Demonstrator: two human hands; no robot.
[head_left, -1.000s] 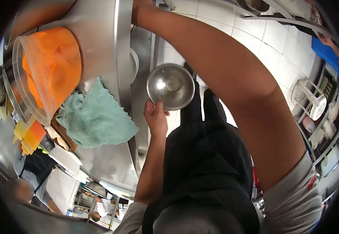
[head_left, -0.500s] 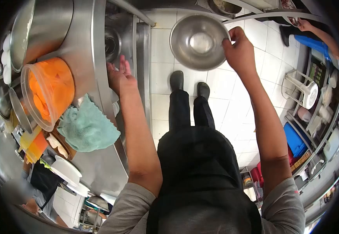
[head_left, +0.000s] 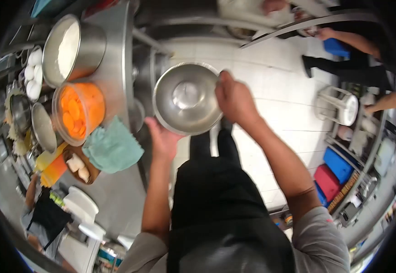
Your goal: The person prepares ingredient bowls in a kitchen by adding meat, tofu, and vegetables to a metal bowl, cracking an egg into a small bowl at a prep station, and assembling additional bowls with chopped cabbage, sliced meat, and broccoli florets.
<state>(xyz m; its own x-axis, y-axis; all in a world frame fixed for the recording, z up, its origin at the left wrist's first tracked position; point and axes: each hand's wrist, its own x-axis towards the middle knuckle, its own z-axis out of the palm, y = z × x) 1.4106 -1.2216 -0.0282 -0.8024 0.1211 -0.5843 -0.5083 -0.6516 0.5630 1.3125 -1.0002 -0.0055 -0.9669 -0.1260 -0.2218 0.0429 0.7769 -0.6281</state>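
A shiny steel mixing bowl (head_left: 186,98) hangs above the floor in front of my body, its inside facing up with nothing visible in it. My right hand (head_left: 235,98) is closed on the bowl's right rim. At the lower left of the bowl is my left hand (head_left: 163,139), palm up and thumb stretched out. Its other fingers are partly hidden by the bowl, and I cannot tell whether they press against it. Left of my left hand, a green cloth (head_left: 112,144) lies on the steel counter (head_left: 116,193).
A clear tub of orange slices (head_left: 86,109), a steel pot with white contents (head_left: 86,50), eggs (head_left: 34,73) and squeeze bottles (head_left: 52,168) crowd the counter. A white stool (head_left: 339,105) stands right, near shelves. Co-workers appear at the upper right and lower left.
My right hand has brought the bowl left and closer to my body. My left hand has come back from beside the counter to the bowl. The view has shifted.
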